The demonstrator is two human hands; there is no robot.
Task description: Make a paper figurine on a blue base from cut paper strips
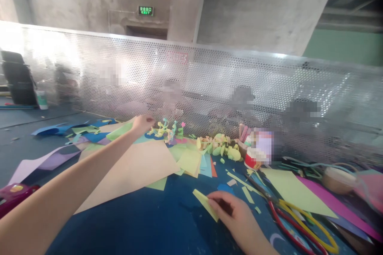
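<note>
My right hand (235, 213) pinches a folded pale yellow paper strip (206, 205) between thumb and fingers, above the blue table. My left hand (144, 123) is stretched to the far side, its fingers curled together. They are small and blurred there, and anything inside them is hidden. Just right of those fingers stand small curled paper pieces (163, 129) in yellow, teal and pink. Under my left forearm lies a large beige paper sheet (134, 167). Scissors (287, 211) with red and yellow handles rest to the right of my right hand.
A perforated metal screen (191, 83) runs behind the table (143, 227). Coloured paper sheets (188, 161), yellow paper leaves (221, 147) and scraps lie around. A red-and-white cup (253, 159) stands back right, a beige tub (339, 179) farther right. A magenta object (18, 197) sits at left.
</note>
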